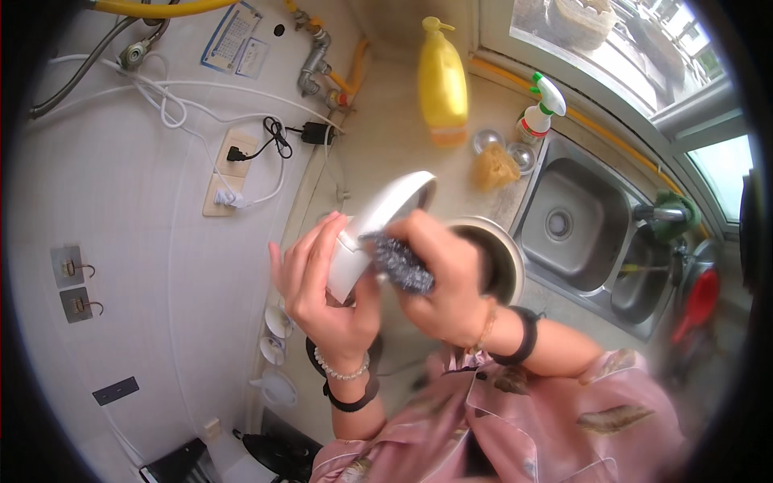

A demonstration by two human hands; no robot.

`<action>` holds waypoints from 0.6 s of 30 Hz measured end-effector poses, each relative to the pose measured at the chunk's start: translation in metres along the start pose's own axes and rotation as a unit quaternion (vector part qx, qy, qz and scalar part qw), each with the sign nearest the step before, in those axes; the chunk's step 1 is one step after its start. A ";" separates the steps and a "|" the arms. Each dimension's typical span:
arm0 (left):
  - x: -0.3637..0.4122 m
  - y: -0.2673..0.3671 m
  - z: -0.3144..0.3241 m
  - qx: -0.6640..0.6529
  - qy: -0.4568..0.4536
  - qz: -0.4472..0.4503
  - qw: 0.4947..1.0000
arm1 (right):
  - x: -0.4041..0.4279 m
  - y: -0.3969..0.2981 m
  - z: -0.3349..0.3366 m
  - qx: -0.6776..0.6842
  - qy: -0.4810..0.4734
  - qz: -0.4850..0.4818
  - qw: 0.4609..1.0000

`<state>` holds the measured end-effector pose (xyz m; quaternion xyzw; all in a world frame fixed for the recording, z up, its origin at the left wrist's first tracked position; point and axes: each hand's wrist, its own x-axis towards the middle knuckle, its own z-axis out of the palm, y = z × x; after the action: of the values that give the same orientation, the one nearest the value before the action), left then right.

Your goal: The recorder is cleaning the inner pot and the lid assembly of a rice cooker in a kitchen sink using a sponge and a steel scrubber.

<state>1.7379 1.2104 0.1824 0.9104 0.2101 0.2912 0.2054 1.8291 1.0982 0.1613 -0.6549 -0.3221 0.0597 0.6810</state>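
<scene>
My left hand (pixel 323 296) grips a white, curved-rim object (pixel 395 196), seemingly a lid or appliance part, and holds it tilted. Its fingers lie along the left side and the thumb is on the near right. In my right hand (pixel 447 265) is a grey steel wool scrubber (pixel 403 265), pressed against or very close to the object's inner edge; blur hides the exact contact. Below and behind the right hand stands a round pot (pixel 513 259) with a cream rim and dark inside, partly covered by that hand.
A yellow pump bottle (pixel 444 90), a spray bottle (pixel 542 111) and a crumpled tan cloth or bag (pixel 496 167) occupy the far counter. To the right is a double steel sink (pixel 574 193) with a faucet (pixel 661 213). Cables (pixel 175 90) and sockets (pixel 226 175) line the left wall.
</scene>
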 end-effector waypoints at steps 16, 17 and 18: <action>-0.005 0.009 0.002 0.017 0.001 0.006 1.000 | 0.005 -0.011 -0.010 -0.087 -0.035 -0.033 0.995; -0.006 0.008 0.001 0.019 0.001 0.004 1.000 | 0.007 -0.005 -0.009 -0.085 -0.037 -0.032 0.995; -0.006 0.007 -0.001 0.018 -0.001 -0.007 1.000 | 0.011 0.007 -0.010 -0.115 0.005 -0.036 0.993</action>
<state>1.7345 1.2023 0.1838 0.9127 0.2213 0.2853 0.1912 1.8454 1.0961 0.1594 -0.7173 -0.3471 -0.0060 0.6041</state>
